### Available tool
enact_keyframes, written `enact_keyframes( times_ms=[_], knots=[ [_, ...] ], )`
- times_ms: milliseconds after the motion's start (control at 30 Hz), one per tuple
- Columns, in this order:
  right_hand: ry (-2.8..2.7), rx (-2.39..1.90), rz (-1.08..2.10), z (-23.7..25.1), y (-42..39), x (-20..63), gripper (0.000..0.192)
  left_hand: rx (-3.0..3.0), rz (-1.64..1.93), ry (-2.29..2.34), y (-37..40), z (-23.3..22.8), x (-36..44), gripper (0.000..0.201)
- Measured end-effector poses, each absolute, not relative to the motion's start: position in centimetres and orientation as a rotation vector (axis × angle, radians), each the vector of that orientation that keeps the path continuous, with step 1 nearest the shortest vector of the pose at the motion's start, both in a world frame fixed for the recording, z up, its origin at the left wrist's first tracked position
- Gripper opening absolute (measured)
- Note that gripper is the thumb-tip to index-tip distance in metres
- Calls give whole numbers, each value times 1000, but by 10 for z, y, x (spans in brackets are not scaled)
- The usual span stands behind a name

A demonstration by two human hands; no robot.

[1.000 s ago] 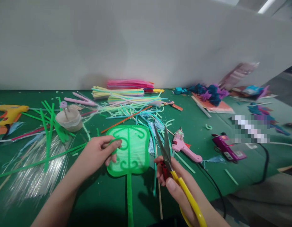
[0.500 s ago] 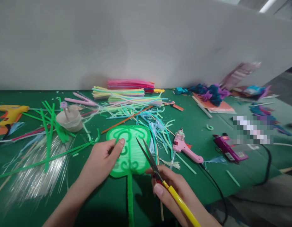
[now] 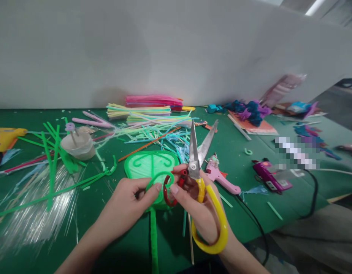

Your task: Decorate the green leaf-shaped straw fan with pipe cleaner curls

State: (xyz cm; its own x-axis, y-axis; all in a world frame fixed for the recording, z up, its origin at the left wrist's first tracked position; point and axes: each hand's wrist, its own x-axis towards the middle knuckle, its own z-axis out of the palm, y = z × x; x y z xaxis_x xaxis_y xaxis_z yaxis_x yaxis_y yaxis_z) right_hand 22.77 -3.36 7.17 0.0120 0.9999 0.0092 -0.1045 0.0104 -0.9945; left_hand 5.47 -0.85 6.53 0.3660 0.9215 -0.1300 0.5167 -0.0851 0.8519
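Note:
My left hand [image 3: 136, 198] pinches a green pipe cleaner [image 3: 160, 175] bent into a curl. My right hand [image 3: 198, 209] has a pair of yellow-handled scissors [image 3: 209, 239] hooked over it, blades apart and pointing up. Its thumb and fingertips meet by the curled end. A red curved piece [image 3: 166, 192] is at those fingertips; whether it belongs to the scissors I cannot tell. Beneath both hands lies a green fan-shaped piece [image 3: 136, 161] with scroll patterns and a long green stem [image 3: 154, 243]; the hands hide its lower part.
Pipe cleaner bundles [image 3: 141, 110] lie by the wall. A pink glue gun [image 3: 221, 179] is on the right, a yellow one [image 3: 6, 140] at far left. A cup [image 3: 79, 146], clear sticks [image 3: 47, 201] and a purple device [image 3: 270, 177] also lie on the green table [image 3: 119, 251].
The scissors have swung upright, their blades wider apart. My right hand has moved up and left to meet the left, where the green curl now stands raised above the fan-shaped piece.

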Motion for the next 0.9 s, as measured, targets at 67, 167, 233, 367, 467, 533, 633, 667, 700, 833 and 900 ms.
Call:
enact_keyframes(
  times_ms=[67,167,233,367,467,533,633,667,700,833,900],
  knots=[
    [-1119,-1123,1249,72,-33,226,26,1741,610,1290,-9,66,57,41],
    [-1107,-1110,1265,74,-32,225,24,1762,692,1315,-10,67,61,36],
    [-1102,-1106,1254,76,-31,226,23,1761,834,1314,-12,66,63,23],
    [-1063,-1091,1254,80,-30,225,24,2042,1411,1271,-15,61,63,36],
    [-1028,-1068,1288,79,-31,222,26,2397,1520,1298,-16,59,63,31],
    [-1020,-1039,1312,78,-32,220,25,2489,1489,1350,-16,60,64,25],
    [-1014,-1006,1326,78,-33,218,24,2533,1496,1330,-17,62,65,20],
    [-1014,-1010,1329,79,-33,218,25,2541,1498,1314,-17,62,65,19],
    [-1017,-1020,1328,80,-33,218,25,2546,1494,1300,-17,63,65,19],
    [-1071,-1060,1308,82,-32,222,26,2569,1474,1249,-16,64,65,18],
    [-1094,-1051,1302,81,-32,224,26,2568,1462,1230,-16,64,64,18]
  ],
)
